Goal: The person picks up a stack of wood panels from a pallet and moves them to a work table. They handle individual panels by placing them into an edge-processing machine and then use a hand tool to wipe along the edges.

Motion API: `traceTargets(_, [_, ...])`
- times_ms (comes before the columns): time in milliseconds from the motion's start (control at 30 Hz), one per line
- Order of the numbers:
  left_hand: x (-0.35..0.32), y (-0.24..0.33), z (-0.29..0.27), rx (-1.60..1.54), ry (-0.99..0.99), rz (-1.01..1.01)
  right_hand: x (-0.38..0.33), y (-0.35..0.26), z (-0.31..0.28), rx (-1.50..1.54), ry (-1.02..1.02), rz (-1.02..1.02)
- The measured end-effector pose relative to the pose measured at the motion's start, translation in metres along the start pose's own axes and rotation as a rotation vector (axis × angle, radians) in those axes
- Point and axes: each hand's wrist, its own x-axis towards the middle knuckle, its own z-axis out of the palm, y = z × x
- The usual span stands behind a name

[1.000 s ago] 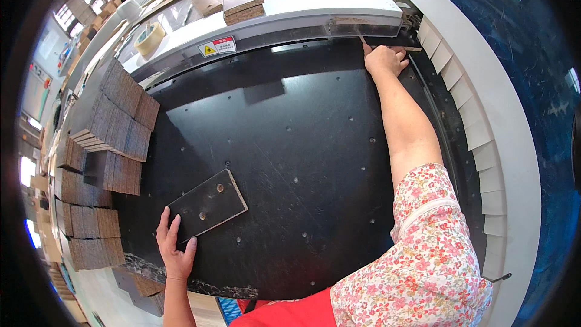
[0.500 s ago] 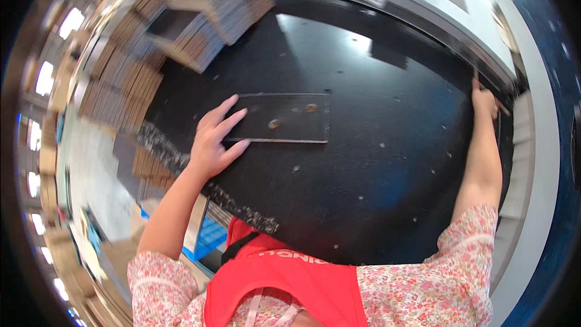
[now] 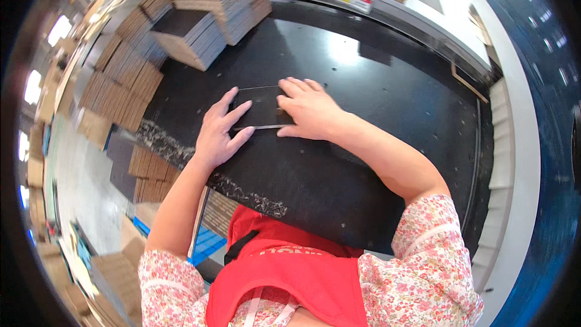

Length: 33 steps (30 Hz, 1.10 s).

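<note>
Flat, both hands (image 3: 221,130) (image 3: 308,109) on dark panel (image 3: 260,108)

A small rectangular sticker (image 3: 354,1), yellow, red and white, is sitting on the grey machine rail (image 3: 417,24) at the worktop's far edge.

Flat dark rectangular panel (image 3: 261,108) lies on the black worktable (image 3: 363,85), near its front-left part, long side running left-right. Thin pale edge shows along its near side. Both ends are covered by hands, only the middle visible.
</note>
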Motion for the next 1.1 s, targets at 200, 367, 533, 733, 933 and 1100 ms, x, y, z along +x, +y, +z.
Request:
traceTargets(200, [-0.005, -0.001, 0.005, -0.088, 0.059, -0.029, -0.025, 0.031, -0.031, 0.021, -0.183, 0.373])
traceTargets(367, [-0.007, -0.004, 0.007, -0.100, 0.073, -0.024, -0.119, 0.076, -0.087, -0.238, -0.234, 0.954])
traceTargets(533, [-0.008, -0.004, 0.007, -0.061, 0.067, 0.004, -0.230, 0.112, -0.143, -0.524, -0.248, 1.445])
traceTargets(733, [-0.006, 0.000, 0.005, -0.034, 0.015, -0.003, -0.356, 0.154, -0.179, -0.565, -0.053, 1.477])
traceTargets(933, [-0.009, -0.003, 0.005, -0.024, 0.036, -0.017, -0.364, 0.173, -0.203, -0.239, 0.108, 1.451])
traceTargets(1100, [-0.006, -0.005, 0.008, -0.045, 0.053, 0.001, -0.370, 0.180, -0.206, -0.404, 0.041, 1.382])
